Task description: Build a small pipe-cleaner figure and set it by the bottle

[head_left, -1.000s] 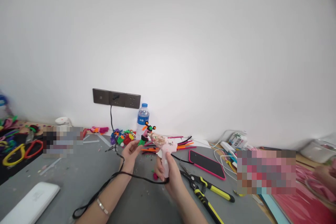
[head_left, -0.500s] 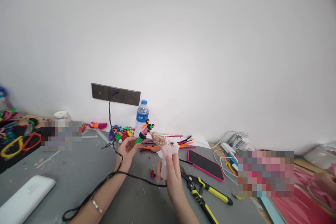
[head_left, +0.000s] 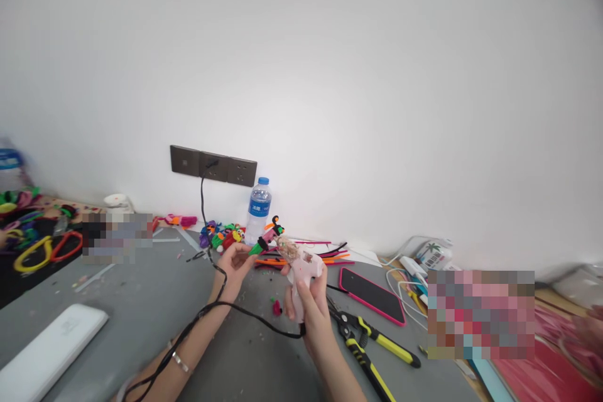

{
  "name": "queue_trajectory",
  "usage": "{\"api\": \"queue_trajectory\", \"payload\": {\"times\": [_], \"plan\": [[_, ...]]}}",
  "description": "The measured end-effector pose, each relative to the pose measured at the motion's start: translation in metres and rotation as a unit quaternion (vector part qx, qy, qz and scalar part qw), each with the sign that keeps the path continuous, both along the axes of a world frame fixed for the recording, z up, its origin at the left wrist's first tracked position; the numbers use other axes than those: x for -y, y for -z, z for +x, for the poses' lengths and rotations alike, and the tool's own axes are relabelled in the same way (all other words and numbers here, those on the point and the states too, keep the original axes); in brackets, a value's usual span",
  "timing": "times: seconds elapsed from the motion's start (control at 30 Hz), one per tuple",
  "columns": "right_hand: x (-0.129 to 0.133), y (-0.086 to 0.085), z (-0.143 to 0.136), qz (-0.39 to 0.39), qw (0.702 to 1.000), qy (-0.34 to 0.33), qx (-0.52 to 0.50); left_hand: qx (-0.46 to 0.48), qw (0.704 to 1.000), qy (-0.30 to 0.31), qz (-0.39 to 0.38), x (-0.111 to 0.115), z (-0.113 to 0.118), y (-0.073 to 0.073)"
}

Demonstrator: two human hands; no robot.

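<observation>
While right hand (head_left: 308,306) grips glue gun (head_left: 301,273), left hand (head_left: 235,264) pinches pipe-cleaner figure (head_left: 267,239), nozzle seemingly touching.

grey table (head_left: 155,301) | phone (head_left: 372,294) | pliers (head_left: 372,352) | water bottle (head_left: 258,210) | white case (head_left: 49,355)

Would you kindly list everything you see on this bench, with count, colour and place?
glue gun: one, pale pink, in right hand
pipe-cleaner figure: one, pink, green and orange, in left hand
black cord: one, from wall socket to gun
water bottle: one, clear, blue label, by wall
phone: one, pink-edged, right of gun
cutters: one, yellow and black, near right
white box: one, near left
left hand: holds figure
right hand: grips gun
</observation>
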State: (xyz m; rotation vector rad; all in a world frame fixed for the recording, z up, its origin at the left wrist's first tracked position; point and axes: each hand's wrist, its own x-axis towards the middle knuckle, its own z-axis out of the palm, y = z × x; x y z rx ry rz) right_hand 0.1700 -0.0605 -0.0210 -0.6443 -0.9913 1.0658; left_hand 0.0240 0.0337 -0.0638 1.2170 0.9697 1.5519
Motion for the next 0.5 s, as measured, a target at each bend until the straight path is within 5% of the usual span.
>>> {"api": "queue_trajectory", "payload": {"times": [0.5], "plan": [[0.0011, 0.0065, 0.0076, -0.064, 0.992, -0.103, -0.043, -0.031, 0.999, 0.012, -0.008, -0.0002, -0.0011, 0.0038]]}}
